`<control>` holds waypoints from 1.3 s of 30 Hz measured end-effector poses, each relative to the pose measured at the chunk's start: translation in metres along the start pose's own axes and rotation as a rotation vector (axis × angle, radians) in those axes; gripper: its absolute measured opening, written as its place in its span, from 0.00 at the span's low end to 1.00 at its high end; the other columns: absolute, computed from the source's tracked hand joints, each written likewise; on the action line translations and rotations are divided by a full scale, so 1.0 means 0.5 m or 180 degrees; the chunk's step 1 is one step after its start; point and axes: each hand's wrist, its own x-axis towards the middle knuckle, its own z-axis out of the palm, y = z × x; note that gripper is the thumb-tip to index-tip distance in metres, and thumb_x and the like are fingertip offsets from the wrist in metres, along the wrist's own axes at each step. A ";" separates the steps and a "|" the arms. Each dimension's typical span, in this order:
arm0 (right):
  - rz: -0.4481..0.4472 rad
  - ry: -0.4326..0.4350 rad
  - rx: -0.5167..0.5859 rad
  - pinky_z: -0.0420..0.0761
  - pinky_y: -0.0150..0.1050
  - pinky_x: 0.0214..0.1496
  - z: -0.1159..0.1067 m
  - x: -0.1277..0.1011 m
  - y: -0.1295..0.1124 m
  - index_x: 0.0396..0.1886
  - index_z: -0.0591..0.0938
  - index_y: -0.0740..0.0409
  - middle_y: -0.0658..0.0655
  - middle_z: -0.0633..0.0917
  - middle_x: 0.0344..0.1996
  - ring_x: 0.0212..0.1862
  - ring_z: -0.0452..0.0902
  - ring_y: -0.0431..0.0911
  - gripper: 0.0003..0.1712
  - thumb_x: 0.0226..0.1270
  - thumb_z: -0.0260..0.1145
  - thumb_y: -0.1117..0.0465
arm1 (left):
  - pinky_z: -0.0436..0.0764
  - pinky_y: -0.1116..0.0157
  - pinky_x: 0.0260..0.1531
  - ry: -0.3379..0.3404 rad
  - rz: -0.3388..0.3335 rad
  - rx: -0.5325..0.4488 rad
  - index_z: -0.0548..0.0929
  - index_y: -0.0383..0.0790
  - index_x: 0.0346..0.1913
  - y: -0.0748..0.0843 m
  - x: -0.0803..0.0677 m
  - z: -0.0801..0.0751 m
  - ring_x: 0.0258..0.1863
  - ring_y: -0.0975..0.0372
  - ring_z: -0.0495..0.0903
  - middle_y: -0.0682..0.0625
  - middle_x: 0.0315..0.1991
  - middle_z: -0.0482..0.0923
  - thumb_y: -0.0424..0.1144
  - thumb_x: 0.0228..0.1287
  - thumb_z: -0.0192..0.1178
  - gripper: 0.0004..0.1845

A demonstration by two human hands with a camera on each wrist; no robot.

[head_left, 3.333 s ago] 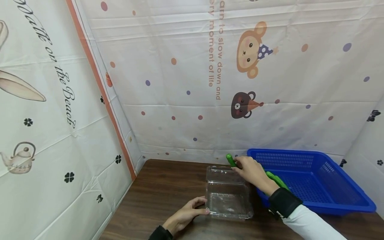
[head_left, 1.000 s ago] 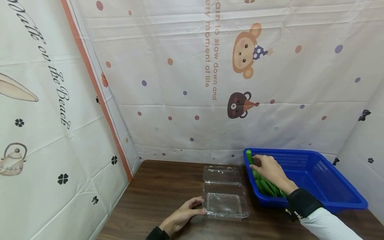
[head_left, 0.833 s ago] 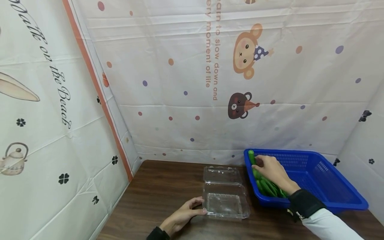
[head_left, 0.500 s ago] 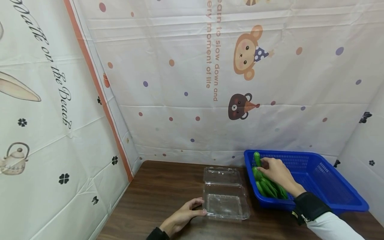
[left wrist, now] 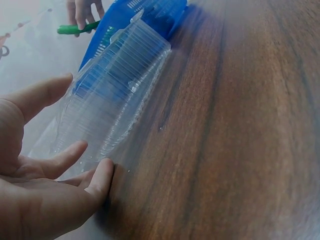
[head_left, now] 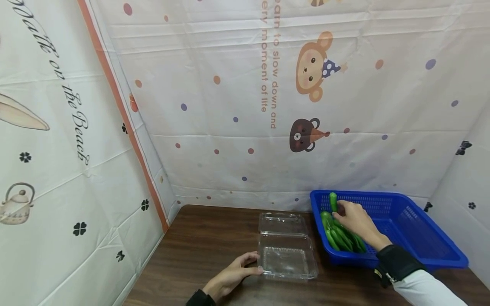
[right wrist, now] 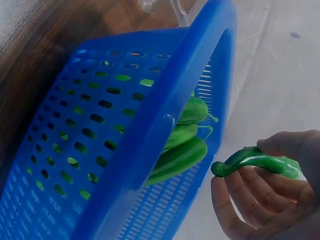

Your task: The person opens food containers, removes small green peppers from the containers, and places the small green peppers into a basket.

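Green pepper (head_left: 333,200) stands nearly upright, pinched in the right hand (head_left: 354,221) over the blue basket (head_left: 421,238); the clear box (head_left: 287,260) lies leftward, left hand (head_left: 233,278) resting open against it.

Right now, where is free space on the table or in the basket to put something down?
Bare wooden table lies left of the clear clamshell box, and the blue basket's right half is free. Its left end is crowded with green peppers and the right hand.
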 end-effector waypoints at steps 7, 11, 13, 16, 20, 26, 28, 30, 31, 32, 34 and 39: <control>0.0125 -0.0079 0.0017 0.80 0.43 0.28 0.001 0.003 0.009 0.62 0.71 0.83 0.65 0.87 0.32 0.29 0.83 0.49 0.30 0.68 0.67 0.66 | 0.56 0.39 0.77 -0.0008 -0.0003 0.0025 0.67 0.30 0.71 0.000 0.002 0.000 0.78 0.36 0.51 0.33 0.79 0.53 0.41 0.70 0.66 0.33; 0.0169 -0.0086 0.0038 0.82 0.44 0.28 0.000 -0.003 0.014 0.68 0.66 0.82 0.67 0.87 0.33 0.30 0.84 0.50 0.35 0.68 0.67 0.66 | 0.56 0.39 0.77 -0.0011 0.0001 0.0023 0.67 0.31 0.71 0.001 0.003 0.000 0.79 0.36 0.50 0.33 0.79 0.52 0.42 0.69 0.67 0.33; 0.0168 -0.0069 0.0056 0.81 0.43 0.28 -0.001 -0.006 0.016 0.69 0.63 0.81 0.65 0.87 0.33 0.29 0.83 0.48 0.37 0.68 0.67 0.66 | 0.56 0.39 0.77 -0.0006 0.0005 0.0013 0.68 0.31 0.70 0.002 0.003 0.000 0.78 0.36 0.51 0.33 0.79 0.52 0.42 0.69 0.67 0.33; 0.0147 -0.0042 0.0071 0.78 0.40 0.25 -0.001 -0.010 0.019 0.71 0.62 0.80 0.63 0.87 0.31 0.27 0.81 0.45 0.39 0.68 0.67 0.66 | 0.56 0.39 0.77 0.0008 0.0005 0.0016 0.68 0.31 0.70 0.003 0.004 0.001 0.79 0.36 0.51 0.33 0.79 0.52 0.42 0.69 0.67 0.33; 0.0133 -0.0034 0.0086 0.73 0.37 0.23 0.001 -0.015 0.025 0.72 0.60 0.78 0.62 0.87 0.31 0.24 0.79 0.42 0.40 0.68 0.67 0.66 | 0.57 0.39 0.77 0.0024 -0.0011 0.0016 0.68 0.31 0.71 0.001 0.003 0.001 0.78 0.36 0.51 0.33 0.79 0.53 0.42 0.69 0.66 0.33; 0.0176 -0.0095 0.0111 0.72 0.39 0.23 0.002 -0.021 0.036 0.74 0.60 0.77 0.63 0.87 0.32 0.24 0.79 0.42 0.40 0.68 0.66 0.66 | 0.57 0.38 0.77 0.0028 -0.0034 0.0010 0.68 0.31 0.70 -0.003 0.002 0.002 0.78 0.36 0.51 0.34 0.78 0.55 0.40 0.70 0.66 0.32; 0.0194 -0.0129 0.0107 0.73 0.39 0.23 0.002 -0.021 0.040 0.73 0.60 0.76 0.64 0.87 0.33 0.24 0.79 0.43 0.40 0.68 0.67 0.67 | 0.57 0.38 0.77 0.0035 -0.0029 0.0013 0.68 0.31 0.70 -0.001 0.000 0.003 0.78 0.36 0.52 0.34 0.78 0.55 0.41 0.69 0.66 0.32; 0.0218 -0.0159 0.0091 0.73 0.39 0.23 0.002 -0.022 0.042 0.73 0.61 0.76 0.65 0.87 0.33 0.24 0.79 0.43 0.40 0.68 0.67 0.66 | 0.56 0.38 0.77 0.0039 -0.0022 0.0030 0.68 0.32 0.70 0.001 -0.002 0.003 0.78 0.36 0.52 0.34 0.78 0.55 0.42 0.69 0.67 0.33; 0.0229 -0.0172 0.0086 0.73 0.39 0.23 0.002 -0.023 0.042 0.73 0.62 0.75 0.65 0.87 0.33 0.24 0.79 0.43 0.39 0.67 0.67 0.66 | 0.56 0.38 0.77 0.0041 -0.0017 0.0039 0.68 0.32 0.71 0.002 -0.003 0.003 0.78 0.36 0.52 0.34 0.78 0.55 0.42 0.69 0.67 0.33; 0.0234 -0.0179 0.0076 0.73 0.39 0.23 0.002 -0.023 0.043 0.73 0.62 0.75 0.65 0.87 0.34 0.24 0.79 0.44 0.39 0.67 0.68 0.66 | 0.56 0.38 0.77 0.0045 -0.0012 0.0047 0.68 0.32 0.71 0.002 -0.003 0.003 0.78 0.36 0.52 0.34 0.78 0.55 0.42 0.69 0.67 0.33; 0.0236 -0.0188 0.0056 0.74 0.40 0.24 0.002 -0.024 0.044 0.72 0.63 0.76 0.66 0.87 0.34 0.25 0.80 0.44 0.39 0.67 0.68 0.66 | 0.56 0.38 0.77 0.0054 -0.0013 0.0055 0.68 0.32 0.71 0.003 -0.003 0.003 0.78 0.36 0.52 0.34 0.78 0.56 0.42 0.69 0.67 0.33; 0.0227 -0.0181 0.0043 0.74 0.40 0.24 0.004 -0.027 0.047 0.71 0.64 0.76 0.65 0.86 0.33 0.26 0.79 0.46 0.38 0.66 0.69 0.67 | 0.57 0.38 0.77 0.0059 -0.0009 0.0063 0.68 0.32 0.71 0.002 -0.001 0.002 0.78 0.37 0.53 0.35 0.78 0.56 0.42 0.68 0.67 0.34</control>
